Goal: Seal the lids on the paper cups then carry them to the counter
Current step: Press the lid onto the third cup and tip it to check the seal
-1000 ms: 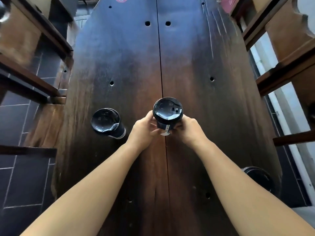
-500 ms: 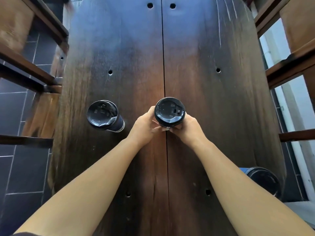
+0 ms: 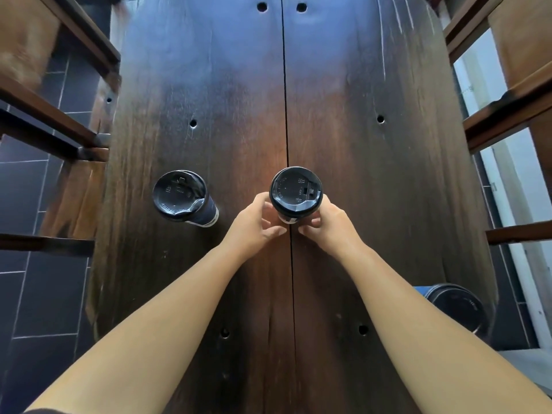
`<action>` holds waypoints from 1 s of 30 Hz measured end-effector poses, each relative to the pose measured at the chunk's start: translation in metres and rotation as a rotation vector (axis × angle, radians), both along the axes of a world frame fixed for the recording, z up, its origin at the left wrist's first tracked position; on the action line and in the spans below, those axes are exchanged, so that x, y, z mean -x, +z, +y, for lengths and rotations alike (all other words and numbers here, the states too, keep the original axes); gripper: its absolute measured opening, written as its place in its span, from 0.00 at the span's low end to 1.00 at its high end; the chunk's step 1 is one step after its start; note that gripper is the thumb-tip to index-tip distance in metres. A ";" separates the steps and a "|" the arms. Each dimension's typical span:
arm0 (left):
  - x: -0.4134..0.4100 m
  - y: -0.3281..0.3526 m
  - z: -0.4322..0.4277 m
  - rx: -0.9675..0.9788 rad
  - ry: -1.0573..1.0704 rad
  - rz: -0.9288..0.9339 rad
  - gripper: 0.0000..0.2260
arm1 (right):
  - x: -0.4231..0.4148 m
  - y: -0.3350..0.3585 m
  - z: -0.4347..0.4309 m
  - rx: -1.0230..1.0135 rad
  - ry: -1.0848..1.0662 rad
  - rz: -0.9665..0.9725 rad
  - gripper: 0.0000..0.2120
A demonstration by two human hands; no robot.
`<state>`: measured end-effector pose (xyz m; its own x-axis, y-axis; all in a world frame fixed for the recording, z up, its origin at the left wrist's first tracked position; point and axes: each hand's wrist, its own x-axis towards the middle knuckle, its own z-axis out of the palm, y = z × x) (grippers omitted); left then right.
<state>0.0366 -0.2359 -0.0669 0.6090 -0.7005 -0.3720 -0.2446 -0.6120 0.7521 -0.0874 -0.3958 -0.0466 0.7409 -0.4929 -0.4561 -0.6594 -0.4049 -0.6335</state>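
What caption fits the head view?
Both hands hold a lidded cup over the table; two more cups wait.

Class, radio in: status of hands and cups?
Both hands, left hand and right hand, around centre cup. Second cup left, lidded. Third cup behind right forearm.

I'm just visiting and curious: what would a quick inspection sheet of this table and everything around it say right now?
Surface: dark wooden table, two planks with a centre seam and small holes.
Job's things: middle cup lidded, held upright; left cup lidded, standing alone; right cup at the table edge, partly hidden by the forearm.
Clutter: nothing seen.
Grippers: left hand and right hand grip the middle cup's sides.
Cables: nothing seen.
Surroundings: wooden benches both sides, dark tiled floor.
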 end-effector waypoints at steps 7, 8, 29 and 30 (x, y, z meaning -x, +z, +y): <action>0.011 0.018 0.031 -0.253 -0.131 -0.100 0.38 | 0.024 0.019 0.018 0.097 0.048 0.164 0.30; 0.014 0.024 0.035 -0.277 -0.153 -0.130 0.37 | 0.028 0.025 0.021 0.104 0.060 0.190 0.30; 0.078 0.115 0.046 -0.173 -0.315 -0.243 0.27 | 0.117 0.140 0.062 0.242 0.063 0.070 0.24; 0.085 0.117 0.040 -0.159 -0.323 -0.243 0.27 | 0.127 0.147 0.058 0.249 0.045 0.044 0.23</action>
<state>-0.0489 -0.1958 0.0497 0.4507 -0.8150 -0.3641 -0.6008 -0.5786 0.5516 -0.2145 -0.3377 0.1004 0.7469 -0.5612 -0.3567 -0.6617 -0.5745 -0.4818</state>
